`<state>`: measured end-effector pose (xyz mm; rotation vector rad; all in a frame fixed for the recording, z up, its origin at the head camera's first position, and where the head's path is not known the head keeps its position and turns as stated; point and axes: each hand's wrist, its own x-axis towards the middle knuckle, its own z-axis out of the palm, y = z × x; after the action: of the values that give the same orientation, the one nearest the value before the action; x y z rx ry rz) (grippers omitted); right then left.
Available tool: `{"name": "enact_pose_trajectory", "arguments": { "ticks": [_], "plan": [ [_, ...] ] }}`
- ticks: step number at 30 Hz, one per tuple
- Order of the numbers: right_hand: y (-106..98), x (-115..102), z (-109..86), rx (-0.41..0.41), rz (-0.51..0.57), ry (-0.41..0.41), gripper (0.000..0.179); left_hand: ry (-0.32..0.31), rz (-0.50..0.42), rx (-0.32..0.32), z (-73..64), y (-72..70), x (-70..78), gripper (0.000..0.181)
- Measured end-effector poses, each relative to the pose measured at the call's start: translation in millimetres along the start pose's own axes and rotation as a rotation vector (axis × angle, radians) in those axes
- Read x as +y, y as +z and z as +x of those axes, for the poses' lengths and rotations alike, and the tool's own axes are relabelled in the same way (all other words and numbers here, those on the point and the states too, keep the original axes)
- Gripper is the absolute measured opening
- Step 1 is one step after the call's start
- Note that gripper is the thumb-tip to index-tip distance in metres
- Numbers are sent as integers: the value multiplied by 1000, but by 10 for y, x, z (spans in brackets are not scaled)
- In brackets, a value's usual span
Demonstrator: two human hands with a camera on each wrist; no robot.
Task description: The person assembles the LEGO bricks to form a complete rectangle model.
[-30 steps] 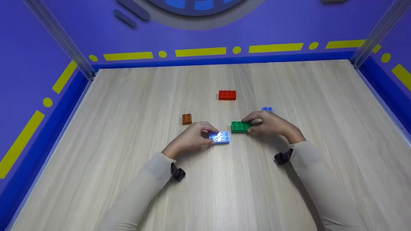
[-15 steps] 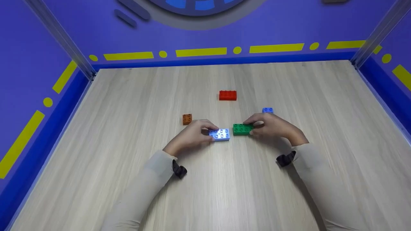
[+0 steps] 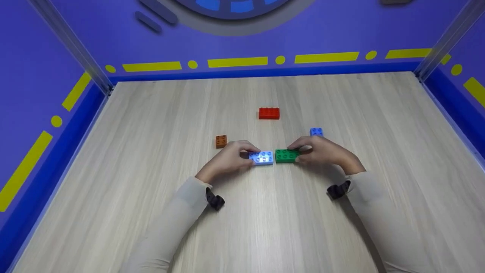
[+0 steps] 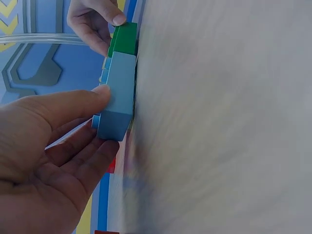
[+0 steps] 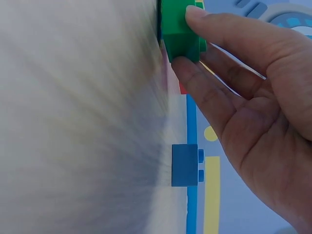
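In the head view my left hand (image 3: 232, 158) pinches a light blue toy building brick (image 3: 264, 157) by its left end, thumb on the near side and fingers on the far side. My right hand (image 3: 322, 152) pinches a green building brick (image 3: 285, 156) by its right end. The two bricks lie end to end on the table, studs up, with a thin gap between them. In the left wrist view the light blue brick (image 4: 119, 90) lines up with the green brick (image 4: 126, 38). The right wrist view shows thumb and fingers on the green brick (image 5: 178, 29).
A red brick (image 3: 269, 113) lies farther back on the wooden table (image 3: 182, 113). Close behind my left hand sits a small brown brick (image 3: 221, 141). A small blue brick (image 3: 316, 131) sits just behind my right hand. Blue-purple panels (image 3: 242, 45) wall the table's back and sides.
The green brick has come toward me with my right hand. My left hand has shifted the light blue brick slightly away and right, so the two now stand level with a narrower gap.
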<state>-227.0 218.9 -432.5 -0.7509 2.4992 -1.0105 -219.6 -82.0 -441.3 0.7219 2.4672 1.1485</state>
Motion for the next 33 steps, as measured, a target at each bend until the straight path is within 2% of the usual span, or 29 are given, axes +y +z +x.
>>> {"name": "enact_pose_trajectory", "arguments": {
  "ticks": [5,17,26,33],
  "plan": [
    [6,-9,2,1,-12,-18,36,-8,-8,7,15,13,-14,35],
    [23,-13,19,-4,-7,16,37,-25,-58,25,13,36,-54,36],
    [20,-25,32,-8,-7,12,37,-3,-99,48,-3,65,-97,37],
    [34,-21,39,-10,-10,4,37,-28,-128,54,-7,79,-126,37]
  ]
}}
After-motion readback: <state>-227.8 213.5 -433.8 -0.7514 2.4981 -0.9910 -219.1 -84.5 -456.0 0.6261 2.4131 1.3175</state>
